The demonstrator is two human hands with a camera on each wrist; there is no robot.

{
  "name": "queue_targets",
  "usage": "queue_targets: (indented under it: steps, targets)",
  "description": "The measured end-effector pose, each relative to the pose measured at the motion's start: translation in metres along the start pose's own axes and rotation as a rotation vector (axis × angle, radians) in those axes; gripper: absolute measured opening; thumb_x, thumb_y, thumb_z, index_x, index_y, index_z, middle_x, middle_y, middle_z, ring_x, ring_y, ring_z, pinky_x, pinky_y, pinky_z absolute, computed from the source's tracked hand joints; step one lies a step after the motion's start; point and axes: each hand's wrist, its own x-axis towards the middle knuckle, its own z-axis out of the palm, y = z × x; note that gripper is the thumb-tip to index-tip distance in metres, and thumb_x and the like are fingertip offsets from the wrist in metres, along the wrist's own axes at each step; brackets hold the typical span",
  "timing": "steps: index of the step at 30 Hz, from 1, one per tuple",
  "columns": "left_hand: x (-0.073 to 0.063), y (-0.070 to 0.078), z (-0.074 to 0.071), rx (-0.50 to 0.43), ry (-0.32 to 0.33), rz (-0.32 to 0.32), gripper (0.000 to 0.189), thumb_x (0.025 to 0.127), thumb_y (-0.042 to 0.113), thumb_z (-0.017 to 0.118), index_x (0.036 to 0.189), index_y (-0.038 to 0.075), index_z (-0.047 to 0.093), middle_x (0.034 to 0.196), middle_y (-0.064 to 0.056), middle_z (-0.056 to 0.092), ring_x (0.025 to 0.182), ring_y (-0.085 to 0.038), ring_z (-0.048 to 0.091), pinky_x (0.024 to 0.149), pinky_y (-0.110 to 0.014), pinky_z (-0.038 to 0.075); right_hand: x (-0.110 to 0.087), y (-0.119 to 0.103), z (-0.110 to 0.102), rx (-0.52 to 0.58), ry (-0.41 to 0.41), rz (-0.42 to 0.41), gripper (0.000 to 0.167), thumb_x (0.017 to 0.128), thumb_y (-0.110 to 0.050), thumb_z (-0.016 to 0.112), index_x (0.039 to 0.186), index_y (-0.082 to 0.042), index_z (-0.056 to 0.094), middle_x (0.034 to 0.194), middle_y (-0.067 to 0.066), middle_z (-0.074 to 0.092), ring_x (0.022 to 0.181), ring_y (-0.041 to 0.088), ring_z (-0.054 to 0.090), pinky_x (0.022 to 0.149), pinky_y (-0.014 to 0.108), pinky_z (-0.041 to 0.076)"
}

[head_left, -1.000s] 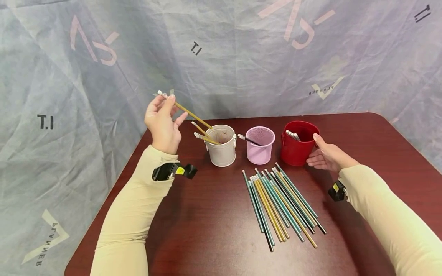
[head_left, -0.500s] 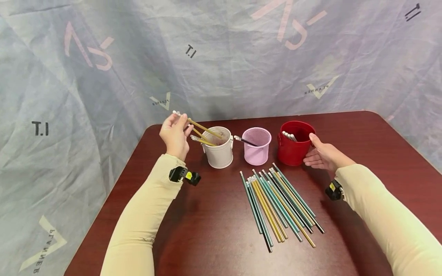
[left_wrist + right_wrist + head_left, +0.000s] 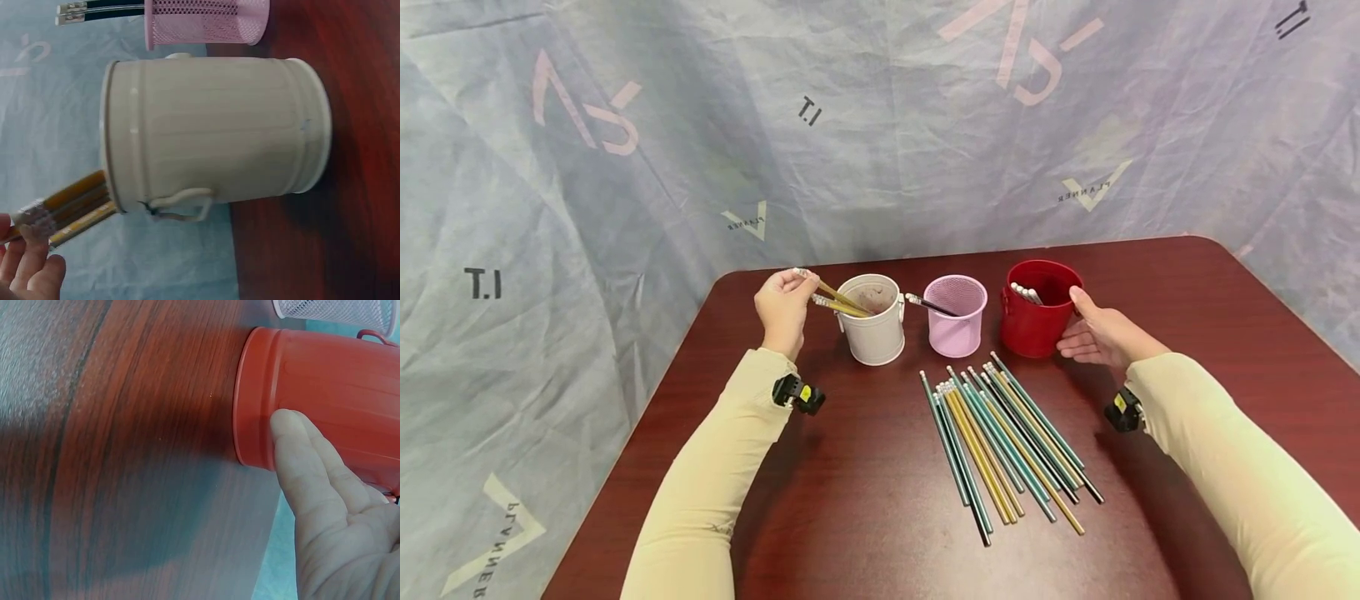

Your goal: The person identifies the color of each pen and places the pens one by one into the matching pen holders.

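Observation:
My left hand (image 3: 784, 308) pinches a yellow pencil (image 3: 829, 289) near its white eraser end, and the pencil slants down into the white bucket (image 3: 874, 333). Other yellow pencils (image 3: 847, 307) lean out over the same rim, right beside it. In the left wrist view, my fingertips (image 3: 31, 247) are at the ferrules of the yellow pencils (image 3: 78, 190). My right hand (image 3: 1108, 333) rests against the red bucket (image 3: 1033, 329), thumb at its rim and straight fingers (image 3: 303, 462) along its side. Several white eraser ends (image 3: 1025, 292) show inside the red bucket.
Between the two buckets stands a pink mesh cup (image 3: 955, 329) with black pencils (image 3: 932, 306) leaning out to the left. Several teal, yellow and black pencils (image 3: 1000, 450) lie side by side on the dark wood table (image 3: 850, 500). A grey printed cloth (image 3: 880, 125) hangs behind.
My left hand has come down and slightly right, lowering the yellow pencil further into the white bucket. My right hand stays at the red bucket. The head view has shifted slightly.

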Motion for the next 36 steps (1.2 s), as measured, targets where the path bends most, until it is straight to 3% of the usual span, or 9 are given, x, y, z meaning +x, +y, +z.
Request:
queue_targets:
  steps: [8,12,17,20,26,31,34,36]
  targets:
    - [0.003,-0.01,-0.002,0.078,-0.04,-0.088,0.008,0.077,-0.004,0.071,0.077,0.001,0.065,0.069,0.001,0.065,0.058,-0.001,0.057,0.057,-0.017,0.049,0.0,0.002,-0.001,0.003,-0.009,-0.01,0.096,0.096,-0.063,0.016,0.131,0.026,0.029,0.098,0.013,0.068,0.084,0.018,0.067,0.084,0.032,0.054]
    - [0.005,-0.012,-0.003,0.094,-0.064,-0.146,0.007,0.078,-0.001,0.072,0.077,0.003,0.067,0.075,0.0,0.066,0.057,-0.001,0.056,0.056,-0.017,0.049,0.0,0.002,0.0,0.012,-0.011,-0.013,0.096,0.096,-0.063,0.016,0.13,0.026,0.03,0.096,0.012,0.068,0.083,0.017,0.067,0.081,0.029,0.055]
    - [0.005,-0.011,-0.005,0.096,-0.123,-0.228,0.011,0.083,0.003,0.069,0.092,-0.003,0.068,0.073,0.004,0.064,0.062,-0.003,0.061,0.069,-0.026,0.055,-0.001,0.001,0.0,0.019,-0.001,-0.002,0.094,0.096,-0.062,0.017,0.129,0.024,0.032,0.095,0.01,0.068,0.082,0.017,0.067,0.083,0.031,0.055]
    - [0.006,-0.01,-0.007,0.096,-0.154,-0.262,0.01,0.085,0.006,0.069,0.092,-0.001,0.066,0.07,0.007,0.063,0.062,-0.004,0.062,0.077,-0.034,0.055,-0.001,0.001,0.0,0.025,0.003,0.006,0.092,0.097,-0.061,0.018,0.129,0.023,0.032,0.093,0.008,0.068,0.081,0.016,0.067,0.084,0.031,0.054]
    - [0.005,-0.011,-0.011,0.127,-0.197,-0.334,0.024,0.09,0.019,0.066,0.103,-0.001,0.066,0.074,0.005,0.064,0.076,-0.013,0.066,0.08,-0.035,0.055,0.001,-0.002,0.0,0.017,0.0,0.017,0.092,0.097,-0.062,0.018,0.13,0.023,0.032,0.092,0.007,0.068,0.081,0.016,0.067,0.084,0.031,0.054]
    - [0.005,-0.011,-0.014,0.154,-0.217,-0.329,0.039,0.094,0.032,0.059,0.114,-0.002,0.062,0.098,-0.008,0.066,0.09,-0.02,0.066,0.08,-0.034,0.055,-0.001,-0.003,0.0,0.004,0.005,0.009,0.091,0.097,-0.06,0.017,0.13,0.023,0.032,0.092,0.008,0.068,0.081,0.016,0.067,0.085,0.032,0.054]
    - [0.003,-0.012,-0.018,0.109,-0.17,-0.308,0.041,0.097,0.035,0.053,0.114,-0.002,0.061,0.101,-0.012,0.066,0.079,-0.017,0.068,0.07,-0.029,0.057,0.0,-0.002,0.0,0.023,0.005,0.011,0.092,0.097,-0.061,0.018,0.129,0.024,0.032,0.089,0.007,0.068,0.079,0.016,0.067,0.082,0.03,0.054]
    - [-0.001,-0.014,-0.021,0.056,-0.105,-0.273,0.038,0.099,0.033,0.049,0.109,-0.001,0.062,0.093,-0.01,0.068,0.067,-0.014,0.068,0.061,-0.026,0.056,0.0,-0.001,0.001,0.032,0.006,0.012,0.093,0.096,-0.062,0.019,0.128,0.024,0.033,0.088,0.006,0.068,0.079,0.016,0.067,0.081,0.03,0.055]
